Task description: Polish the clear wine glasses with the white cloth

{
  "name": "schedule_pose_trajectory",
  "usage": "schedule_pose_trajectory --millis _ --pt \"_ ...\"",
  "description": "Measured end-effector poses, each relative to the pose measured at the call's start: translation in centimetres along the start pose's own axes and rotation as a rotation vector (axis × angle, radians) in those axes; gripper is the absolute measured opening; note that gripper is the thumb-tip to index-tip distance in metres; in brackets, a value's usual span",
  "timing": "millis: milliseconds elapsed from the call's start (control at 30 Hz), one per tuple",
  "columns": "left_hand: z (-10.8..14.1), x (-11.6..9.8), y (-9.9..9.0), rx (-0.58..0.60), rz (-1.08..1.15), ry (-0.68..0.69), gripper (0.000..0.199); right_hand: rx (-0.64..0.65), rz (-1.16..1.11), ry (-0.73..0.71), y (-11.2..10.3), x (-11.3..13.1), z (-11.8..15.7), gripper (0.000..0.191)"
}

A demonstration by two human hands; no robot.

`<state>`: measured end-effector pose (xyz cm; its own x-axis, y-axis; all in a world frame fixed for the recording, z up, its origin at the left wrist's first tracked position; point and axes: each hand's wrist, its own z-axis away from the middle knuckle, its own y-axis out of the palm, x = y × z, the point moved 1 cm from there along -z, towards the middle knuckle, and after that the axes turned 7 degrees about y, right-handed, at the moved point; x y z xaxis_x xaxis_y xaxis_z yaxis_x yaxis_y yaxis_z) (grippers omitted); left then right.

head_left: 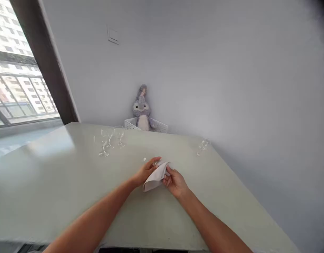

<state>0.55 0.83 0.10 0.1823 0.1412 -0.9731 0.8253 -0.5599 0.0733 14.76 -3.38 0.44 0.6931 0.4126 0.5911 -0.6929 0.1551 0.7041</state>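
Over the middle of the table, my right hand (173,181) pinches a white cloth (156,176), which is folded and hangs down toward me. Just to its left, my left hand (148,170) curls around a clear glass (154,163) lying against the cloth. Most of that glass is hidden by my fingers and the cloth, so its full shape does not show. A small shiny piece of clear glass appears just beyond my left hand; I cannot tell whether it belongs to the held one.
Several clear stemmed glasses (120,137) stand at the back left of the pale table (119,211). Another clear glass (203,144) is near the right edge. Behind the table, a plush rabbit (143,109) sits in a white basket (159,126) against the wall. A window is at left.
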Motion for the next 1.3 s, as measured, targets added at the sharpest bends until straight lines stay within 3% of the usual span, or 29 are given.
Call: schedule_pose_trajectory --millis 100,167,300,400,467,567,633,733,833,900,1000,1100,1167,1233,1300 --pt "0.2 -0.9 -0.3 -0.056 -0.1 0.04 0.049 0.108 0.173 -0.102 0.4 -0.8 0.2 0.025" --pt "0.2 -1.1 -0.4 -0.096 -0.173 0.058 0.045 0.133 0.432 -0.215 0.6 -1.2 0.6 0.027" --pt "0.4 -1.3 -0.5 -0.133 -0.347 0.073 0.05 0.062 0.98 -0.464 0.8 -1.5 1.5 0.02" --pt "0.8 -2.0 -0.9 -0.186 -0.711 0.134 0.042 0.019 0.924 -0.394 0.7 -0.7 1.1 0.024" --pt "1.0 -2.9 -1.2 -0.197 -1.023 0.3 0.033 0.001 0.712 -0.303 0.4 0.1 0.6 0.028" --pt "1.1 -3.9 -1.6 -0.102 -1.343 0.604 0.028 0.055 0.434 -0.162 -0.1 1.1 -0.1 0.029" --pt "0.9 -4.2 -2.0 -0.016 -1.434 0.68 0.026 0.114 0.377 -0.067 -0.4 1.5 -0.3 0.028" --pt "0.7 -4.1 -2.8 0.092 -1.475 0.656 0.022 0.209 0.529 -0.028 -0.6 2.1 0.0 0.029" --pt "0.7 -3.9 -3.4 0.163 -1.437 0.563 0.024 0.32 0.891 -0.081 -0.5 2.9 0.6 0.022" --pt "0.8 -3.7 -3.8 0.184 -1.387 0.466 0.026 0.316 1.156 -0.209 -0.7 3.7 0.7 0.016" --pt "0.8 -3.4 -4.7 0.144 -1.336 0.285 0.028 0.105 1.445 -0.548 -1.4 5.2 0.3 0.021" --pt "0.7 -3.2 -6.0 -0.011 -1.343 0.107 0.03 -0.155 1.516 -0.86 -2.1 6.3 0.0 0.034" --pt "0.6 -3.3 -6.8 -0.114 -1.381 0.035 0.031 -0.254 1.53 -1.033 -2.0 6.4 0.2 0.038" --pt "0.5 -3.4 -6.9 -0.153 -1.437 0.027 0.031 -0.245 1.639 -1.157 -1.1 5.6 0.8 0.037" --pt "0.6 -3.4 -6.2 -0.113 -1.502 0.103 0.029 -0.128 1.825 -1.2 0.1 4.2 1.5 0.042"
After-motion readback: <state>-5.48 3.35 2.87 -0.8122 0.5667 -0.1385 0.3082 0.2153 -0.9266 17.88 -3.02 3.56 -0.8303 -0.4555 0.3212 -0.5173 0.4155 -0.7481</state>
